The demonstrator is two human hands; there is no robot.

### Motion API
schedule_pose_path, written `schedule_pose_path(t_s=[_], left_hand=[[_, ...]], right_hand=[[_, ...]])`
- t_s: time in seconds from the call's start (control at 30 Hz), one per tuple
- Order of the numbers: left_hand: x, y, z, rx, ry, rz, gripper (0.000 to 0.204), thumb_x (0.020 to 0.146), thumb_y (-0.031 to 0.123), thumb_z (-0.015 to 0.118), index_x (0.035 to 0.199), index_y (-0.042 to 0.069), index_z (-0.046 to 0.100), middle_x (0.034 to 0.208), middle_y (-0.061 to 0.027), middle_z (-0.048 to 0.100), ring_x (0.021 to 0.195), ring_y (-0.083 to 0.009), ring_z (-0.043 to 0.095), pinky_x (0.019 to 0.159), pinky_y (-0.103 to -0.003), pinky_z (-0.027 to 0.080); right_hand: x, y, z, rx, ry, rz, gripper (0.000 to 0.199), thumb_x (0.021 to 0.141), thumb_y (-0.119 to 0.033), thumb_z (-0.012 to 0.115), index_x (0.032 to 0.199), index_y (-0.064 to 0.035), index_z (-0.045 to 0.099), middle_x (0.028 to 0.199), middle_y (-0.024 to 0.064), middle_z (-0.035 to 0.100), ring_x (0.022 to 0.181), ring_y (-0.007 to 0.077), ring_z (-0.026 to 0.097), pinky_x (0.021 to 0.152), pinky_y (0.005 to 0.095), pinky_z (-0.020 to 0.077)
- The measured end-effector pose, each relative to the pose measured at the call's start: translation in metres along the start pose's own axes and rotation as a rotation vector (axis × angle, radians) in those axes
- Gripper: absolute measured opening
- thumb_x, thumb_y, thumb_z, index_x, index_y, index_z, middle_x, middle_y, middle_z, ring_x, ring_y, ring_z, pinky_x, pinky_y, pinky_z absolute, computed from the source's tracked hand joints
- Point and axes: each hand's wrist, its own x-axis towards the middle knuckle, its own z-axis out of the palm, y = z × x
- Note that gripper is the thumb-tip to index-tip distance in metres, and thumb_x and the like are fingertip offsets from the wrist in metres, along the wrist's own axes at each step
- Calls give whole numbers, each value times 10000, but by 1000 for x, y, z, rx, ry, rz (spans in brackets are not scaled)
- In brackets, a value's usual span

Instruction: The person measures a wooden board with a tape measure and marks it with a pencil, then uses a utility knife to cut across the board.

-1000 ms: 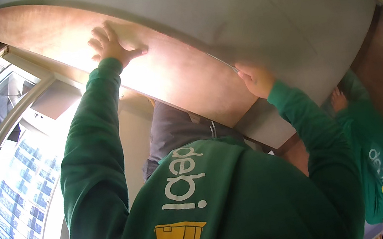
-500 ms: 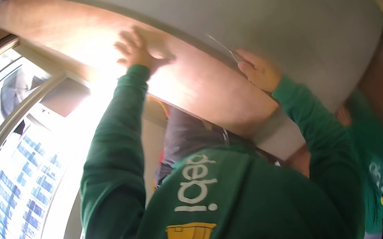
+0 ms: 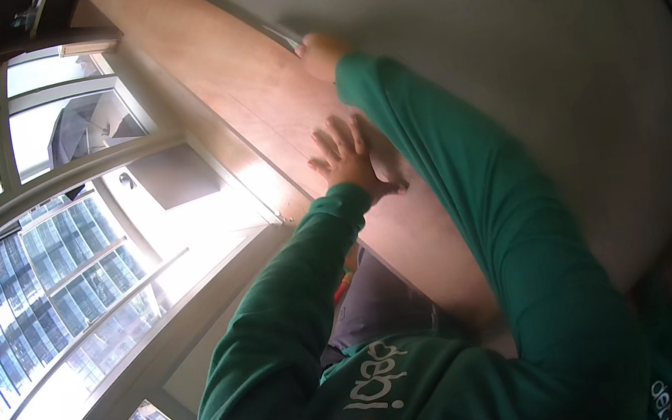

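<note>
A long pale wooden panel (image 3: pixel 188 36) runs diagonally in front of me, with a broad grey surface (image 3: pixel 559 72) along its far right side. My left hand (image 3: pixel 345 156) lies on the wood, fingers spread and holding nothing. Farther up, my right hand (image 3: pixel 324 57) is closed around a thin pale metal blade tool (image 3: pixel 279 34). The blade lies along the line where wood and grey surface meet. Its handle is hidden in my fist. My right forearm crosses over the panel's lower part.
Large framed windows (image 3: pixel 59 277) fill the left side, with a glass-fronted building outside. A light ledge (image 3: pixel 214 267) runs below the panel's left edge. Part of another person in a green sweatshirt (image 3: pixel 668 369) shows in the dark lower right corner.
My right hand has moved up and left along the panel's edge with the blade tool. My left hand has shifted right and down on the wood. The view has turned, showing more window.
</note>
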Motion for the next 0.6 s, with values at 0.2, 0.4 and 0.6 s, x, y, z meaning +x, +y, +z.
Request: schedule_pose_path(t_s=[0.2, 0.4, 0.6], left_hand=[[3, -5, 7, -64, -36, -3, 1539, 513, 590, 898, 1564, 120, -123, 1590, -293, -159, 1422, -584, -153, 1042, -801, 101], [4, -7, 4, -85, -59, 4, 1538, 512, 595, 896, 1564, 124, -123, 1596, -275, -167, 1426, -572, -161, 1048, -799, 86], [3, -9, 11, -55, -17, 8, 1537, 490, 652, 881, 1575, 118, -66, 1601, -275, -146, 1435, -566, -137, 1039, -796, 125]], right_hand=[[44, -19, 22, -49, -44, -55, 322, 984, -264, 484, 1031, -6, 671, 1010, 240, 683, 916, 415, 661, 834, 478, 508], [3, 3, 22, -114, -83, -53, 290, 956, -246, 514, 992, 1, 662, 976, 250, 677, 904, 390, 665, 819, 474, 506], [-143, 52, -12, -90, -28, 41, 262, 967, -236, 493, 976, -1, 610, 982, 270, 647, 928, 461, 614, 835, 523, 491]])
